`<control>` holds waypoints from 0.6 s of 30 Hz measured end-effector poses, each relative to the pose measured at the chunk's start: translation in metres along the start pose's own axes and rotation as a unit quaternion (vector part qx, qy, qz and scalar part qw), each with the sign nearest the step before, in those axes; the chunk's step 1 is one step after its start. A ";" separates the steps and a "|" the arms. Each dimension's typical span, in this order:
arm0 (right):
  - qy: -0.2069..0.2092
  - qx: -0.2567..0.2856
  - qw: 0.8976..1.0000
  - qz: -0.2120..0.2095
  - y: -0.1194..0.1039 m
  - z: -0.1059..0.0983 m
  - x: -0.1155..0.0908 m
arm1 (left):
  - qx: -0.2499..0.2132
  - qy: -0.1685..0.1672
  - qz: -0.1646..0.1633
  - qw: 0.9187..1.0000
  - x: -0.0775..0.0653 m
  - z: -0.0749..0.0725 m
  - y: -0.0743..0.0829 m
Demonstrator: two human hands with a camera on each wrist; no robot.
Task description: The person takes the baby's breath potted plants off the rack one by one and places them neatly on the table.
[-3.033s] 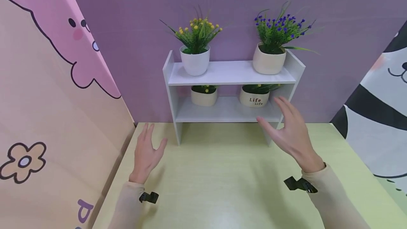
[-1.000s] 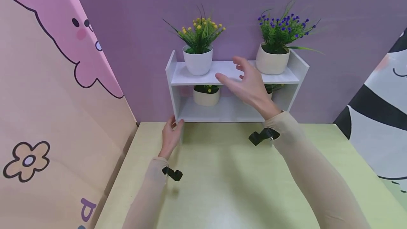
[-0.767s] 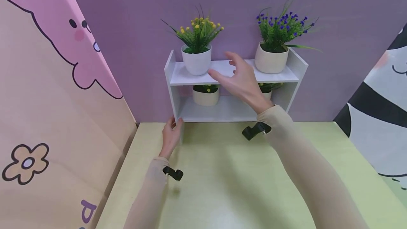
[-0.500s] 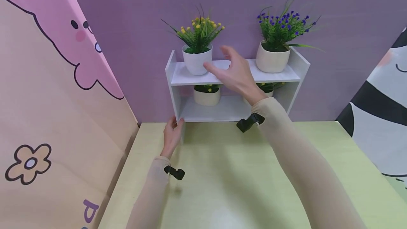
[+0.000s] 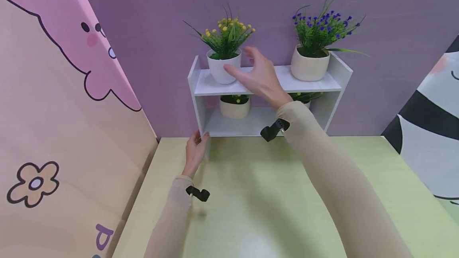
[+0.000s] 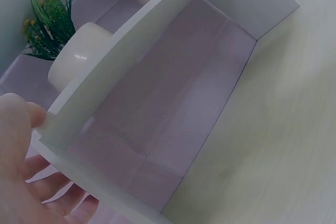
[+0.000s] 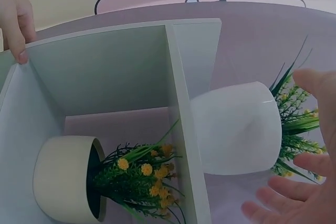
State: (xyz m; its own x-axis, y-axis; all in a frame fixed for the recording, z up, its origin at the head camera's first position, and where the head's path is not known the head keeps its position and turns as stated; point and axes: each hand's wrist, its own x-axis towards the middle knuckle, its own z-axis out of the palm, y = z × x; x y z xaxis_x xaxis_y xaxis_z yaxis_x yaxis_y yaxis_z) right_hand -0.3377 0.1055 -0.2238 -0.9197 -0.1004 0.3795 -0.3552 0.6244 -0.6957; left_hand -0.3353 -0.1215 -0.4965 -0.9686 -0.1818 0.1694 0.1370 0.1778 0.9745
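We grip the white shelf (image 5: 308,87) with our left hand (image 5: 195,151), left of centre; our right hand (image 5: 261,75), spread, holding nothing, has moved within reach of the white pot (image 5: 216,70), upper middle

The shelf (image 5: 236,127) in the left hand's (image 5: 195,153) grip has smooth, low-sheen white panels; above the grip, the white pot (image 5: 216,70) has a smooth, softly glossy wall of plastic or ceramic appearance and its yellow flowers (image 5: 229,29) look plastic, while below the grip the tabletop (image 5: 229,202) is smooth, wood-look and faintly glossy.
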 end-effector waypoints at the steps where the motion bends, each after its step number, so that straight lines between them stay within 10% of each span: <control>1: 0.001 0.000 1.000 0.000 -0.001 0.001 0.002 | 0.001 0.000 -0.001 1.000 0.000 0.000 0.000; 18: 0.004 0.018 1.000 0.019 0.008 0.025 0.020 | 0.011 0.008 -0.005 1.000 0.001 0.001 -0.001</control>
State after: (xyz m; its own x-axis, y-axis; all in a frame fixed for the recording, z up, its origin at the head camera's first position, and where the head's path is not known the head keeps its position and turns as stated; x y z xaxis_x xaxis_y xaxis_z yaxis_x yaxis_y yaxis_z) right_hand -0.3635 0.0890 -0.2368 -0.9311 -0.0714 0.3577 -0.3269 0.5987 -0.7313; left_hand -0.3365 -0.1208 -0.4972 -0.9665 -0.1994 0.1616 0.1218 0.1979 0.9726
